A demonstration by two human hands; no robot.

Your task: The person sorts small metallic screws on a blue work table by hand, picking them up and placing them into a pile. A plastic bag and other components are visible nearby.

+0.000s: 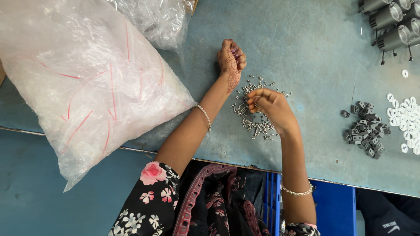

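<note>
While picking at the screw pile (256, 113) mid-bench, best to work from its edge and not dig into the middle. Right hand (271, 107) right on top of the pile, fingers (253, 97) pinched narrow around what looks like one or two small screws, though can't tell exactly how many. Left hand (231, 57) just beyond the pile, curled into a loose fist, knuckles on the blue bench (306, 52); probably cupping collected screws, but too closed to see inside. Worth keeping that fist low and close to the pile so transfers stay short and nothing bounces off. Grey clips (365, 129) and white washers (407, 118) well off to the right of the pile, big plastic bag (83, 83) to its left, so no mixing risk yet.
</note>
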